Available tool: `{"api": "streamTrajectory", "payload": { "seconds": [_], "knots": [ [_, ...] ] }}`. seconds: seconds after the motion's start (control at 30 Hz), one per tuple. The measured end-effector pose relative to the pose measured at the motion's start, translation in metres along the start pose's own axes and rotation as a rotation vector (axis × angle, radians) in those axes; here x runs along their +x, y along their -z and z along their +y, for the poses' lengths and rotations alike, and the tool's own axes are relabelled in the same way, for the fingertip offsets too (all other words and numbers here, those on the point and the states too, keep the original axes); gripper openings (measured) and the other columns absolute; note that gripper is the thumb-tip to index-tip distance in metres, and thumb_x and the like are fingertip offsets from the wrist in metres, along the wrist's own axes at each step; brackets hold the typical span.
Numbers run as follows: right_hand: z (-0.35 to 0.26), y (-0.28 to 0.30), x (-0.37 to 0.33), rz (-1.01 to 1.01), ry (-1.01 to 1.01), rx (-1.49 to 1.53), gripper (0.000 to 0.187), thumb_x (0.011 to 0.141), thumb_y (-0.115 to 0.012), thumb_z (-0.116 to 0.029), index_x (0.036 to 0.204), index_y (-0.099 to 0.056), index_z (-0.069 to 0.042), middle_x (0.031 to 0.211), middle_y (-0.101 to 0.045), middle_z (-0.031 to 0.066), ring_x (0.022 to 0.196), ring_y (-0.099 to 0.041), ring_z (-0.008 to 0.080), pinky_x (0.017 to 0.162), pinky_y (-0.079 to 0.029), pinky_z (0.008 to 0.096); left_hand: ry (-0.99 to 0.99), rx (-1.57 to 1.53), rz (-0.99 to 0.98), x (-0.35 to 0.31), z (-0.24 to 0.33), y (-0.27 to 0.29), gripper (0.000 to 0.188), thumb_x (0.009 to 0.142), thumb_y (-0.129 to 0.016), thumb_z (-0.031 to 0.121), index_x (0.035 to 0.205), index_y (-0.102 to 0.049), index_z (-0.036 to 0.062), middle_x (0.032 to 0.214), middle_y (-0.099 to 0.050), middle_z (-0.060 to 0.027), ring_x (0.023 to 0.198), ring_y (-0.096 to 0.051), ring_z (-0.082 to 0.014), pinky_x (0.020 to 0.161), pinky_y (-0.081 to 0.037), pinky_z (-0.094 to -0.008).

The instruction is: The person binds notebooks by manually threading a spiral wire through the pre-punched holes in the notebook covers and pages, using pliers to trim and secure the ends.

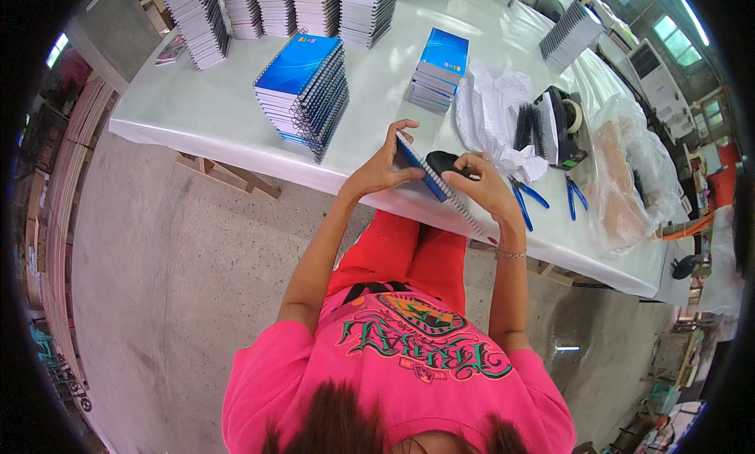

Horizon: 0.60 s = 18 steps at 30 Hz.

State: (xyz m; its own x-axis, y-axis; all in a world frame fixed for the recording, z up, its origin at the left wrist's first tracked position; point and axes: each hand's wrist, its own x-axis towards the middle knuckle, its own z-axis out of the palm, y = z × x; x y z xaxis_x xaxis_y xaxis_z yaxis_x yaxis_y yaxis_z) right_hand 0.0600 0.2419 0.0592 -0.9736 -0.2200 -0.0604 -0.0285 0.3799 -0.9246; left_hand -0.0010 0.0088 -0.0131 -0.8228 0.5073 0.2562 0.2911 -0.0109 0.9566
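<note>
The left hand (383,167) grips a small blue notebook (432,185) by its upper end, thumb on the cover and fingers spread behind. The right hand (491,193) is bent around the notebook's spine, its thumb and fingertips pinched at the wire coil (465,209); exactly what they clasp there is too small to tell. The notebook is tilted above the bench (377,122), close to the front edge, and the coil runs on beyond its lower end towards that edge.

Just behind the right fingers sits a rounded black object (445,162). Right of that hand lie blue-handled pliers (532,201), with second pliers (576,196) beside them. Beyond, dark coils (529,130) rest on crumpled white sheeting (484,112), next to a black tape dispenser (563,112) carrying a tape roll (575,116). Farther right, a clear plastic bag (625,182) shows something brownish through its film, too blurred to identify, and reaches near the front edge.

A short blue stack (440,57) stands past the left fingers. Bare white surface separates it from a taller coil-bound stack (303,76) near the front edge on the left. More coil-bound stacks (275,9) line the far left.
</note>
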Motion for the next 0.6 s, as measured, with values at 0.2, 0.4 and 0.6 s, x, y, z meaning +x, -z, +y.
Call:
{"api": "streamTrajectory", "payload": {
  "seconds": [0.2, 0.4, 0.6],
  "knots": [
    [0.003, 0.001, 0.004, 0.107, 0.013, -0.131, 0.024, 0.081, -0.076, -0.022, 0.09, -0.059, -0.007, 0.097, -0.054, -0.0013, 0.088, -0.049, 0.008, 0.077, -0.04, 0.0246, -0.029, -0.044, -0.018, 0.003, -0.006, 0.001, 0.075, 0.077, -0.081, 0.018, 0.133, -0.031, 0.0133, 0.114, -0.038, -0.0067, 0.098, -0.046, -0.0168, 0.089, -0.04, -0.0315],
    [-0.017, -0.004, -0.006, -0.037, -0.003, 0.223, 0.033, 0.081, -0.076, -0.019, 0.105, -0.057, -0.006, 0.104, -0.055, 0.0013, 0.093, -0.052, 0.01, 0.082, -0.043, 0.0255, -0.016, -0.046, -0.017, 0.002, -0.005, 0.004, 0.066, 0.078, -0.079, 0.016, 0.127, -0.035, 0.0116, 0.112, -0.04, -0.0034, 0.1, -0.044, -0.0152, 0.09, -0.038, -0.0308],
    [0.023, -0.007, 0.015, 0.157, 0.171, -0.286, 0.062, 0.077, -0.078, -0.026, 0.13, -0.052, -0.007, 0.118, -0.055, 0.0109, 0.105, -0.055, 0.02, 0.091, -0.046, 0.0314, 0.0, -0.118, -0.04, 0.005, -0.003, 0.003, 0.059, 0.08, -0.076, 0.016, 0.122, -0.037, 0.0121, 0.108, -0.041, -0.0026, 0.099, -0.044, -0.0128, 0.089, -0.038, -0.0289]
  ]
}}
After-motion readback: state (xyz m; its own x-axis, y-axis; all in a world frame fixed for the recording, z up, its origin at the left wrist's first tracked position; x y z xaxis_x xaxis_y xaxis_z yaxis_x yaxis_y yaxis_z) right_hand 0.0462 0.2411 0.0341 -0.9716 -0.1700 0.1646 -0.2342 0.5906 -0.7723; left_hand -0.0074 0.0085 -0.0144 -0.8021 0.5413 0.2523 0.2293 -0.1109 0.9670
